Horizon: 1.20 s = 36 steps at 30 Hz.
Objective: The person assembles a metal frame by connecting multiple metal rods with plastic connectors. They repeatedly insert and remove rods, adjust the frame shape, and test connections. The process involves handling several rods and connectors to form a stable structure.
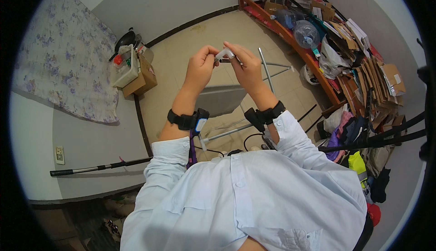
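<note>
Floor (181, 55): pale tile is lying open on the far side, between the flowered mattress (68, 46) leaning at your left and the long wooden shelf (290, 33) curving along your right. The widest bare stretch is running far and left of your hands, bounded by the dark skirting at the far wall.

Shelf: you are looking at one, crowded with flattened cardboard, bags and two clear plastic bottles (299, 28). Its near end is spilling clothes onto the floor at your right, narrowing the room there.

Metal frame (268, 69): one, with thin grey tubes, is standing directly below your hands.

Cardboard box (143, 80): one, at far left, with a white bin on it.

Black pole (100, 165): one, lying along the near left wall.

Hands: two, both raised in front of you, each wrist wearing a black strap. Your left hand (200, 67) and right hand (245, 64) are pinching one small white part (225, 54) between closed fingertips, held in the air between them at centre, above the frame. Its exact shape is too small to tell.
</note>
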### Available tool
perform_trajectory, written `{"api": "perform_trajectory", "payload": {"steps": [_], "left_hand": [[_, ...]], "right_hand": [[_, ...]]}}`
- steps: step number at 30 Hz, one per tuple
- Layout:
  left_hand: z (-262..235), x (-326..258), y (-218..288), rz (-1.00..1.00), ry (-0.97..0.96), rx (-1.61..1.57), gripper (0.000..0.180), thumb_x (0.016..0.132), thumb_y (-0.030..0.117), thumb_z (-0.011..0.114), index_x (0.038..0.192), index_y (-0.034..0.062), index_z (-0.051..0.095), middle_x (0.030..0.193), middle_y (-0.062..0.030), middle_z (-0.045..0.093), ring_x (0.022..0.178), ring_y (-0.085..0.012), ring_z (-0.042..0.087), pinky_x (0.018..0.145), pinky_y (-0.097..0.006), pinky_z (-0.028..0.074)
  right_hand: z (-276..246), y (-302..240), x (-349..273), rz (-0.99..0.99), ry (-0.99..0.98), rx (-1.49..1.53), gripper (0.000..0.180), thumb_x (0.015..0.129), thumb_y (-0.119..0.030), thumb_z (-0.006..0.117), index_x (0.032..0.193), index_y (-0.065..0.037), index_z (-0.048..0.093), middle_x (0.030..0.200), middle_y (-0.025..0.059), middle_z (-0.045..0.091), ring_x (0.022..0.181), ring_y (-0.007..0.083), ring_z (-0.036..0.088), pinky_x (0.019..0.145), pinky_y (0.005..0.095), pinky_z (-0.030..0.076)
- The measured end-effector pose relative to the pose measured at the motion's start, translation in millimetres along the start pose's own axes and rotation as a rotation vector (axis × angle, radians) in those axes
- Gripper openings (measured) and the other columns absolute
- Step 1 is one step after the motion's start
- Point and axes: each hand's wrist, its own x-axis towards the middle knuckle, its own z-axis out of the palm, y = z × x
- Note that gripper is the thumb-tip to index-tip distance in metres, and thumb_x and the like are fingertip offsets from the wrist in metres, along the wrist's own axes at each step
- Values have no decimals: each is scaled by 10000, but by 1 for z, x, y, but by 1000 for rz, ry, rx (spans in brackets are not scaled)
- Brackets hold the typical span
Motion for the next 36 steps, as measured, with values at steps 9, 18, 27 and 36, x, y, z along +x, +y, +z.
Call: {"api": "perform_trajectory", "payload": {"steps": [9,18,27,36], "left_hand": [[12,3,-9,-14,37,-26,148,893,49,414,889,33,561,755,-4,546,648,-63,496,542,-192,369],[18,6,-13,8,175,36,153,889,52,424,940,17,564,788,-21,552,669,-78,474,594,-236,397],[15,12,-22,-6,282,-126,134,895,65,404,990,58,497,799,7,490,597,-56,412,513,-213,334],[19,14,-11,-119,321,-341,146,852,22,396,983,43,455,846,-44,493,568,-69,417,442,-224,338]], "right_hand": [[-13,-5,2,-124,-43,-135,457,736,125,560,1147,-70,607,1023,158,638,898,271,639,739,316,520],[-3,-10,0,-253,-14,-332,442,740,115,561,1148,-51,593,1007,170,633,932,322,628,782,351,520],[-1,-11,22,-414,-112,-354,410,718,73,545,1115,-24,579,927,129,632,864,297,621,882,374,506],[3,-20,11,-304,-183,-353,406,731,72,549,1116,-50,591,962,132,633,852,292,628,735,351,521]]}}
